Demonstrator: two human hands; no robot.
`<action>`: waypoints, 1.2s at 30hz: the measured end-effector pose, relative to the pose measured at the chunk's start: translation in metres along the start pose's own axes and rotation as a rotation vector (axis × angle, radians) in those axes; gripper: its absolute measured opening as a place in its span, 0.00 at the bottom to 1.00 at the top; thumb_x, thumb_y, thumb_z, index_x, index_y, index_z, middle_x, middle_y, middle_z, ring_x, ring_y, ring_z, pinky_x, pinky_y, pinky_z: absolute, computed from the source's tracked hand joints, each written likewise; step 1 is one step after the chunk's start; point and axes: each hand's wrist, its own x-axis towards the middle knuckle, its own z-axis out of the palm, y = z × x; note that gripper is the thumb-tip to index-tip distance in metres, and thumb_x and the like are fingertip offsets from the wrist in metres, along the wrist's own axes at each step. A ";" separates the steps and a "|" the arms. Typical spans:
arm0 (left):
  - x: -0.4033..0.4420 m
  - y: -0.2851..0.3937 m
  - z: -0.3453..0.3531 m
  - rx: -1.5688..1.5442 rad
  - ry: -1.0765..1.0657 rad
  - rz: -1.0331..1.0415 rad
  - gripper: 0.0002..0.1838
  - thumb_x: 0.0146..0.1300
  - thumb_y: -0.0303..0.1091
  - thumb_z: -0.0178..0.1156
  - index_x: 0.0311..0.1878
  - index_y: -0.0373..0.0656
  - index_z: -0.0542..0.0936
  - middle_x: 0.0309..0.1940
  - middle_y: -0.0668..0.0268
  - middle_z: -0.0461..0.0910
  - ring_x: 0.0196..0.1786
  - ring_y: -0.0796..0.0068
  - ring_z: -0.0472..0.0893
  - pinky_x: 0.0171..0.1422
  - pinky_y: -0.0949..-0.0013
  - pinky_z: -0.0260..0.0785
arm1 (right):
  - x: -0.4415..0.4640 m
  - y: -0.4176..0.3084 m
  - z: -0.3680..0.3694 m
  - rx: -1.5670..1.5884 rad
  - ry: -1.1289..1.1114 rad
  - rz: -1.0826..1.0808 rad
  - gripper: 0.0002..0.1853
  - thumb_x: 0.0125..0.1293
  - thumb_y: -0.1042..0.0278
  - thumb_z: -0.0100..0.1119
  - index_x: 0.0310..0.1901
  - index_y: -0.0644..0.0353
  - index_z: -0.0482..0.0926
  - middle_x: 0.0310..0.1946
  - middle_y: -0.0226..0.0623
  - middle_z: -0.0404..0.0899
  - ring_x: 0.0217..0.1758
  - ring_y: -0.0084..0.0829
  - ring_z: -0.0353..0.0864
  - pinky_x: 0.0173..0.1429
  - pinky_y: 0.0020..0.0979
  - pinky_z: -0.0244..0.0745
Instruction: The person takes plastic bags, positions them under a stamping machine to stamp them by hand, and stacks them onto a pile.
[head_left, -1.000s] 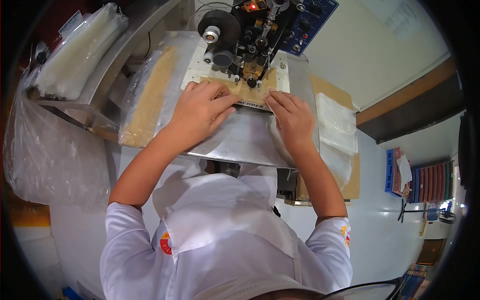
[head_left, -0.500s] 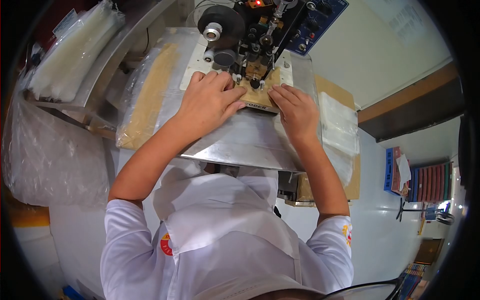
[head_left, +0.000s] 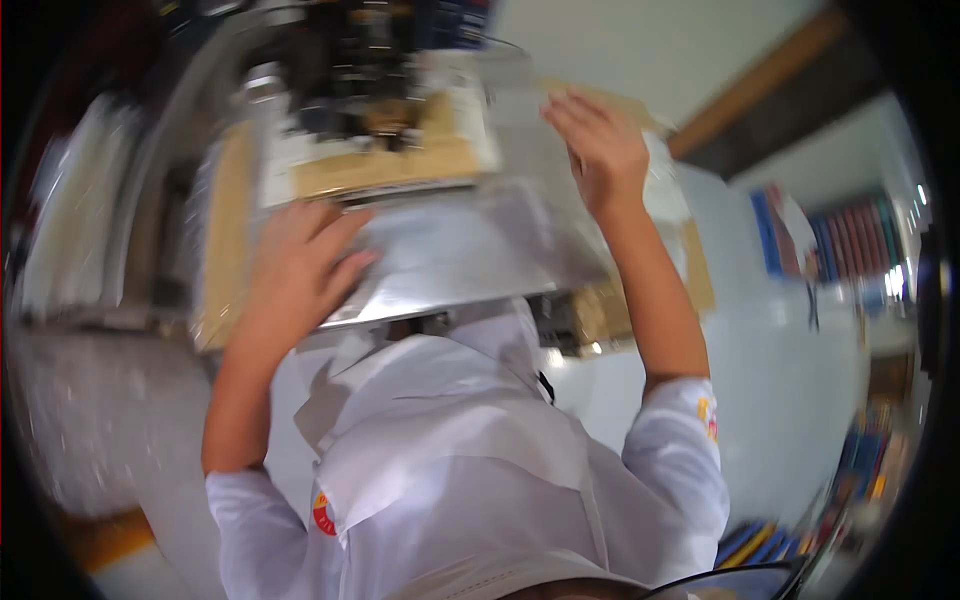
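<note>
The coding machine (head_left: pixel 370 75), blurred, stands at the top of the view with its tan front plate (head_left: pixel 440 155) facing me. My left hand (head_left: pixel 308 262) is over the left part of the metal table (head_left: pixel 440 250), just below that plate. Its fingers are spread and I see nothing in them. To the right of the machine, my right hand (head_left: pixel 608 155) is raised near the stack of clear plastic bags (head_left: pixel 665 190), fingers stretched out and close together. Whether it touches the bags I cannot tell.
A tan strip wrapped in plastic (head_left: pixel 228 215) lies along the table's left side. Further left are bundles of clear bags (head_left: pixel 85 210) on a rack. Cardboard (head_left: pixel 700 270) lies under the right-hand bags. Several binders (head_left: pixel 850 240) stand far right.
Both hands have come off the machine's front plate. My left hand has moved left and toward me; my right hand has gone up toward the bags. The view has shifted and blurred.
</note>
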 end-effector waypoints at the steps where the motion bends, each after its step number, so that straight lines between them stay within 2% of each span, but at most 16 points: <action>1: -0.007 -0.004 -0.002 -0.020 -0.056 0.042 0.22 0.59 0.40 0.71 0.57 0.44 0.84 0.51 0.59 0.80 0.55 0.52 0.77 0.60 0.52 0.68 | -0.010 0.021 -0.014 -0.074 0.044 0.021 0.14 0.56 0.77 0.64 0.43 0.48 0.88 0.47 0.23 0.89 0.54 0.32 0.86 0.49 0.34 0.77; 4: -0.015 -0.003 -0.003 -0.027 -0.148 0.058 0.26 0.54 0.40 0.74 0.56 0.41 0.83 0.58 0.57 0.81 0.59 0.50 0.77 0.64 0.52 0.69 | -0.056 0.067 -0.054 -0.297 0.075 0.080 0.16 0.55 0.78 0.65 0.44 0.48 0.88 0.48 0.24 0.89 0.55 0.34 0.85 0.53 0.37 0.77; 7: -0.019 -0.010 0.003 -0.050 -0.183 0.040 0.26 0.51 0.38 0.76 0.54 0.40 0.84 0.56 0.56 0.82 0.59 0.50 0.77 0.63 0.53 0.69 | -0.139 0.075 -0.071 -0.343 -0.139 0.284 0.16 0.55 0.77 0.65 0.45 0.48 0.88 0.51 0.27 0.88 0.58 0.37 0.83 0.59 0.43 0.74; 9: -0.014 0.000 0.001 -0.013 -0.169 0.067 0.20 0.54 0.33 0.74 0.51 0.38 0.86 0.53 0.56 0.84 0.56 0.51 0.79 0.61 0.54 0.71 | -0.210 0.077 -0.064 -0.252 -0.413 0.455 0.16 0.57 0.75 0.64 0.47 0.51 0.88 0.54 0.31 0.87 0.63 0.40 0.81 0.67 0.48 0.69; 12: -0.012 0.005 0.001 0.015 -0.153 0.113 0.15 0.57 0.29 0.72 0.48 0.37 0.86 0.49 0.55 0.86 0.52 0.52 0.81 0.58 0.56 0.74 | -0.261 0.057 -0.058 0.005 -0.632 0.705 0.17 0.59 0.73 0.61 0.51 0.53 0.87 0.57 0.35 0.86 0.67 0.44 0.78 0.71 0.51 0.67; 17: -0.010 -0.005 0.000 -0.046 -0.212 0.044 0.12 0.58 0.27 0.71 0.45 0.37 0.87 0.43 0.55 0.87 0.47 0.52 0.83 0.53 0.58 0.76 | -0.242 0.055 -0.053 -0.086 -0.290 0.661 0.17 0.63 0.72 0.59 0.54 0.55 0.86 0.60 0.40 0.84 0.68 0.46 0.77 0.74 0.50 0.64; 21: -0.009 -0.006 0.000 -0.142 -0.242 0.034 0.11 0.56 0.28 0.72 0.42 0.38 0.87 0.44 0.58 0.87 0.47 0.54 0.83 0.52 0.58 0.76 | -0.146 0.032 -0.070 -0.004 0.074 0.618 0.17 0.65 0.74 0.62 0.55 0.56 0.85 0.58 0.41 0.84 0.64 0.46 0.78 0.71 0.47 0.68; 23: -0.006 -0.003 -0.003 -0.182 -0.252 0.032 0.10 0.55 0.28 0.73 0.41 0.39 0.87 0.45 0.58 0.87 0.47 0.54 0.83 0.52 0.59 0.76 | -0.086 -0.011 -0.088 0.417 0.159 0.674 0.17 0.65 0.74 0.65 0.56 0.55 0.85 0.55 0.40 0.85 0.60 0.45 0.80 0.67 0.43 0.73; 24: -0.007 -0.004 -0.001 -0.178 -0.246 0.034 0.11 0.55 0.27 0.73 0.41 0.39 0.87 0.46 0.59 0.86 0.48 0.54 0.83 0.53 0.58 0.75 | -0.066 -0.036 -0.091 0.629 0.134 0.665 0.17 0.65 0.71 0.67 0.56 0.56 0.84 0.54 0.41 0.85 0.57 0.43 0.82 0.63 0.40 0.75; 25: -0.009 -0.006 0.001 -0.171 -0.241 0.035 0.11 0.55 0.27 0.74 0.42 0.39 0.87 0.46 0.59 0.86 0.48 0.54 0.83 0.54 0.58 0.75 | -0.051 -0.060 -0.098 0.724 -0.020 0.591 0.18 0.65 0.70 0.69 0.57 0.57 0.84 0.54 0.38 0.86 0.60 0.39 0.81 0.67 0.36 0.72; 26: -0.011 -0.007 0.000 -0.163 -0.237 0.037 0.11 0.54 0.27 0.74 0.42 0.39 0.87 0.47 0.59 0.86 0.48 0.55 0.83 0.54 0.58 0.75 | -0.037 -0.083 -0.087 0.749 -0.142 0.410 0.20 0.65 0.62 0.69 0.58 0.56 0.84 0.55 0.39 0.85 0.60 0.41 0.80 0.67 0.40 0.72; 28: -0.008 0.010 -0.011 0.021 -0.190 0.131 0.13 0.55 0.27 0.74 0.43 0.38 0.86 0.46 0.59 0.86 0.47 0.56 0.83 0.54 0.60 0.74 | -0.015 -0.126 -0.071 0.643 -0.100 0.159 0.22 0.63 0.57 0.69 0.57 0.55 0.83 0.52 0.37 0.85 0.60 0.39 0.79 0.67 0.44 0.71; 30: -0.006 0.031 -0.026 0.080 -0.077 0.152 0.13 0.55 0.27 0.74 0.44 0.38 0.85 0.45 0.58 0.85 0.45 0.57 0.82 0.53 0.62 0.73 | -0.004 -0.153 -0.052 0.586 -0.318 0.110 0.20 0.59 0.58 0.70 0.51 0.55 0.85 0.45 0.33 0.85 0.54 0.35 0.82 0.61 0.43 0.74; 32: -0.010 0.045 -0.041 0.013 0.113 0.097 0.13 0.55 0.27 0.74 0.43 0.37 0.84 0.42 0.57 0.84 0.43 0.58 0.81 0.51 0.63 0.72 | 0.010 -0.157 -0.059 0.686 -0.195 0.134 0.15 0.59 0.61 0.69 0.47 0.56 0.84 0.39 0.31 0.84 0.48 0.34 0.83 0.52 0.39 0.78; 35: -0.037 0.015 -0.060 -0.431 0.253 -0.141 0.13 0.55 0.30 0.75 0.41 0.38 0.83 0.37 0.57 0.82 0.40 0.59 0.79 0.46 0.65 0.69 | 0.031 -0.162 -0.076 0.899 0.083 0.185 0.10 0.58 0.66 0.69 0.40 0.57 0.84 0.33 0.30 0.82 0.38 0.33 0.84 0.39 0.34 0.79; 36: -0.040 0.017 -0.063 -0.509 0.262 -0.081 0.12 0.55 0.31 0.74 0.41 0.38 0.83 0.36 0.57 0.81 0.39 0.60 0.79 0.46 0.65 0.69 | 0.032 -0.164 -0.080 0.975 0.192 0.207 0.08 0.57 0.67 0.68 0.39 0.57 0.83 0.32 0.30 0.81 0.35 0.33 0.83 0.34 0.32 0.79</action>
